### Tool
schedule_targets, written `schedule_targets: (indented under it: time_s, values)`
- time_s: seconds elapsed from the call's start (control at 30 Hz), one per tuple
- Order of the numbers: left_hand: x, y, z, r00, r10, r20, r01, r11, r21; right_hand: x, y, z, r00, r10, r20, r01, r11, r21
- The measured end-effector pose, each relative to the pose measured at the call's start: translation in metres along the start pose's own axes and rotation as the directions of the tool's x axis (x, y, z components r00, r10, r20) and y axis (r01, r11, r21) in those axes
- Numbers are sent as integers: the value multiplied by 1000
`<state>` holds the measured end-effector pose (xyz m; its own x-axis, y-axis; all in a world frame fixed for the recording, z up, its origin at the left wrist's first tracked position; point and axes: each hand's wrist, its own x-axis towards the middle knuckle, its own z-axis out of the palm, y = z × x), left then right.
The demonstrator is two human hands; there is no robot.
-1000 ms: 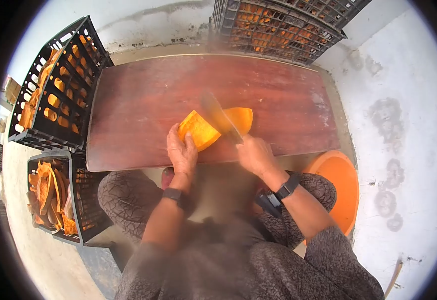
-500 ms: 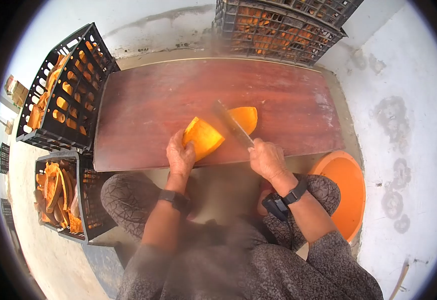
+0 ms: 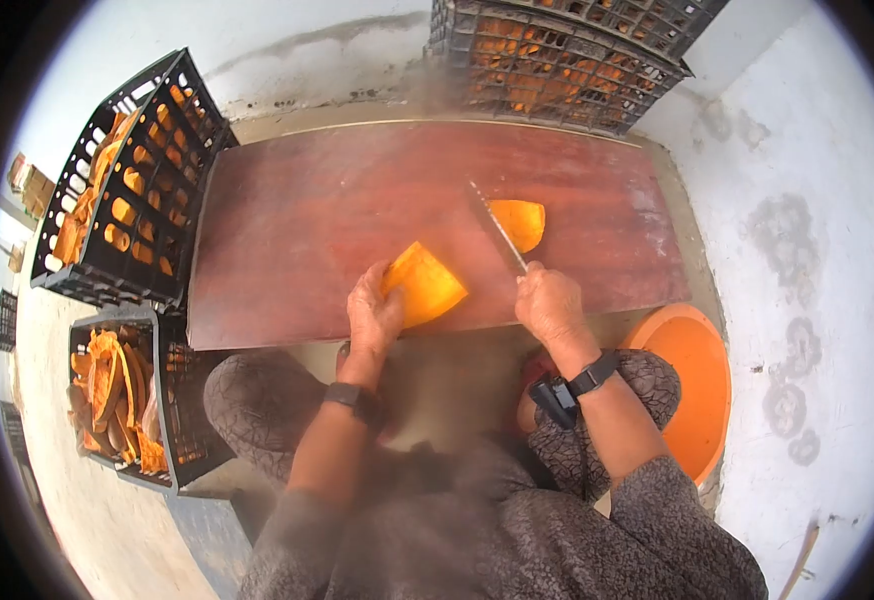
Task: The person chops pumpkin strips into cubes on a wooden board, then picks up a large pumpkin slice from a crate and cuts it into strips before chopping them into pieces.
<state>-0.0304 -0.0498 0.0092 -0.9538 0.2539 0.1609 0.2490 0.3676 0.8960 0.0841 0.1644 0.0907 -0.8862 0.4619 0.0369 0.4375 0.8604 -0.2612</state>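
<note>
Pumpkin chunk (image 3: 427,286), steadied
Left hand (image 3: 375,309) clasps it, probably against slipping; right hand (image 3: 550,304) grips knife (image 3: 498,229) at its 2 o'clock.

Dark grey mottled shirt (image 3: 577,545), matching sleeves (image 3: 672,510). Two black wristbands (image 3: 597,372). Grey-brown trousers (image 3: 257,400), dark crackle lines.

The right hand (image 3: 549,305) hides the grip of the knife (image 3: 498,228), and the left hand (image 3: 375,308) covers the left end of the orange piece (image 3: 425,285). The top edge cuts off the stacked crates (image 3: 567,70), whose contents the lattice partly screens, while 1 knee (image 3: 654,382) hides part of the basin (image 3: 699,395). The shirt front (image 3: 407,520) is blurred, and the bottom edge crops it.
</note>
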Motion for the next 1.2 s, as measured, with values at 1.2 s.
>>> schedule_targets:
  time_s: [1.2]
  values:
    - [-23, 41, 41, 988, 145, 47, -150, 976, 158, -56, -4, -41, 985, -115, -127, 140, 967, 212]
